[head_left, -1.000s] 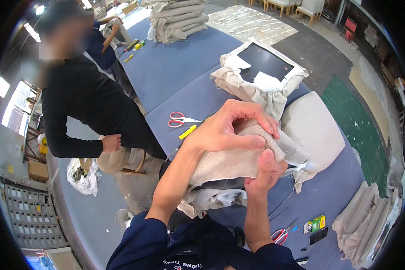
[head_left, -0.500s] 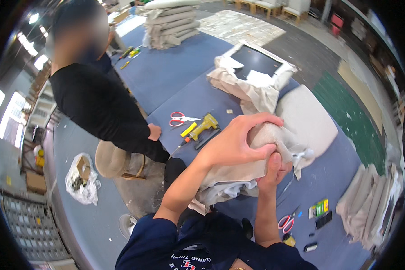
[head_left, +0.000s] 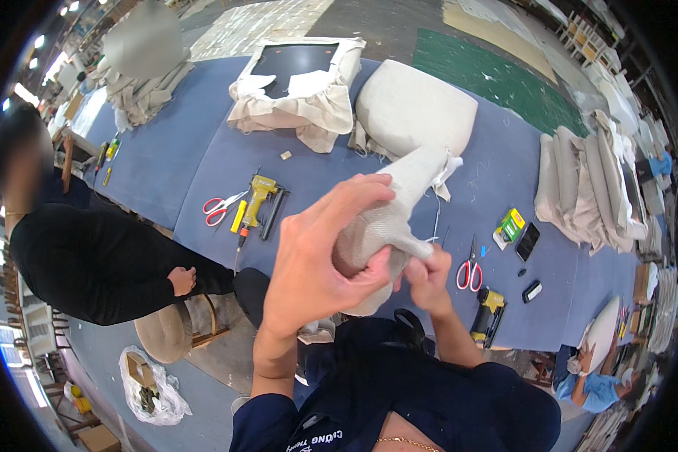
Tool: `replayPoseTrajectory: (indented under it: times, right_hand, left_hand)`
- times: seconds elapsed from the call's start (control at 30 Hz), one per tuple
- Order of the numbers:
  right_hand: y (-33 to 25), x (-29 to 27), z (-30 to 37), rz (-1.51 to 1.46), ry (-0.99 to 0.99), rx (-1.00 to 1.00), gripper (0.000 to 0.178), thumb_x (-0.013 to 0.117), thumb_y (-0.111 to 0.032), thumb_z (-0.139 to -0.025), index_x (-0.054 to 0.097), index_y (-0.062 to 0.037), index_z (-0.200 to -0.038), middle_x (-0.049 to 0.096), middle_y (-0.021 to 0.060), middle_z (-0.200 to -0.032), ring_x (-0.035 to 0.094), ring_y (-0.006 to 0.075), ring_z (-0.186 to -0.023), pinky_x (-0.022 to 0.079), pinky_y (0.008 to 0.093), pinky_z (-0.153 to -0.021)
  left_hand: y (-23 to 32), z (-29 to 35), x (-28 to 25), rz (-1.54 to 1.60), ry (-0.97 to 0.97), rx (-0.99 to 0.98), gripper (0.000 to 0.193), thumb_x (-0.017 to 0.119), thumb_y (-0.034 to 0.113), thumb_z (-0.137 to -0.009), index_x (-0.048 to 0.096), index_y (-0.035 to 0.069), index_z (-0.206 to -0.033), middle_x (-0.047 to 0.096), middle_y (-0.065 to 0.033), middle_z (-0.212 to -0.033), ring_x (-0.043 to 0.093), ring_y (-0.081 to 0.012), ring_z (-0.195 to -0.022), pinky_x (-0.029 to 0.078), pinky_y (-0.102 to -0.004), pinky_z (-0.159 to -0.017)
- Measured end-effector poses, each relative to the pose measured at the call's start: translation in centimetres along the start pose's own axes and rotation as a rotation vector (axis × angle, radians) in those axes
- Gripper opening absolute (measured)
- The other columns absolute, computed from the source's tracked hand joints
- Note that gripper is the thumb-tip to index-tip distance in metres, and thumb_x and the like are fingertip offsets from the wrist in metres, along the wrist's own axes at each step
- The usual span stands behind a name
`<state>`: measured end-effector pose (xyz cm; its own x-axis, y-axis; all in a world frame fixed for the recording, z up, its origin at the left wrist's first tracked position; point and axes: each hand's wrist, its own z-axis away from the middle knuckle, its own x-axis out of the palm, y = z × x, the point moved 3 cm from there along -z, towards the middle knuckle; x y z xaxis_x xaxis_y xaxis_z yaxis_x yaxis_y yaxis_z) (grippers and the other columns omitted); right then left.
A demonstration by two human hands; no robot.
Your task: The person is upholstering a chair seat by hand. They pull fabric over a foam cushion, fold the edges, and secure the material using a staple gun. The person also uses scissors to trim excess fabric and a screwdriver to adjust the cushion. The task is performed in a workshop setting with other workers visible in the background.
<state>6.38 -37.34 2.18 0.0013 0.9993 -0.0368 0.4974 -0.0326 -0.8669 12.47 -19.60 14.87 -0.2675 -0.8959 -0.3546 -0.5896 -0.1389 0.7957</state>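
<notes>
In front of my chest is a beige fabric-covered cushion piece (head_left: pixel 414 177), tilted, with a loose flap of cloth at its near right side. My left hand (head_left: pixel 316 252) wraps around its left side, thumb pressing into the fabric. With closed fingers, my right hand (head_left: pixel 428 280) pinches the gathered cloth at the lower right. The underside of the piece is hidden by my hands. Just beyond it on the blue table lies a rounded beige upholstered cushion (head_left: pixel 418 105). Left of that sits a black-based seat (head_left: pixel 301 68) with loose beige fabric around its edge.
On the blue table (head_left: pixel 211 143) lie scissors (head_left: pixel 220 209), a yellow staple gun (head_left: pixel 261 197), more scissors (head_left: pixel 470 271), a second staple gun (head_left: pixel 488 313), a phone (head_left: pixel 528 239) and a green-yellow box (head_left: pixel 510 226). Folded covers (head_left: pixel 580 181) are stacked right. A co-worker (head_left: pixel 105 256) stands left beside a stool (head_left: pixel 162 331).
My view has swung to the right. The cushion piece is now tilted more upright and closer to me; both hands still hold it, the right one now pinching cloth at its lower edge.
</notes>
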Motion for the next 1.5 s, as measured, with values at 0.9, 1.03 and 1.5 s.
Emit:
replayPoseTrajectory:
  times: [0.9,1.03,1.5]
  right_hand:
    - [27.9,-30.8,19.9,1.526,0.375,1.158,0.031,0.069,-0.017,-0.086,0.06,-0.0123,-0.116,0.062,0.0127,-0.122,0.064,0.0354,-0.112,0.053,0.0499,-0.087]
    - [29.1,-33.2,21.7,1.408,0.342,1.138,0.028,0.07,-0.017,-0.086,0.062,-0.0109,-0.112,0.066,0.0134,-0.114,0.065,0.0339,-0.109,0.053,0.0499,-0.087]
    - [29.9,-33.9,22.9,1.34,0.395,0.982,0.02,0.073,-0.015,-0.081,0.067,-0.0086,-0.099,0.068,0.013,-0.098,0.067,0.0366,-0.093,0.053,0.0496,-0.084]
  left_hand:
    - [-2.4,1.9,-3.3,0.047,0.0,-0.084,0.051,0.067,0.008,-0.065,0.063,0.004,-0.116,0.067,-0.0165,-0.126,0.066,-0.0301,-0.113,0.049,-0.0374,-0.1]
    - [-2.7,0.9,-2.7,0.029,0.001,-0.063,0.05,0.068,0.008,-0.066,0.063,0.004,-0.115,0.067,-0.0159,-0.126,0.067,-0.0308,-0.111,0.049,-0.0374,-0.099]
    - [-2.6,0.6,-3.2,0.037,-0.008,-0.049,0.049,0.068,0.007,-0.066,0.063,0.003,-0.114,0.067,-0.0156,-0.125,0.066,-0.0306,-0.112,0.049,-0.0375,-0.1]
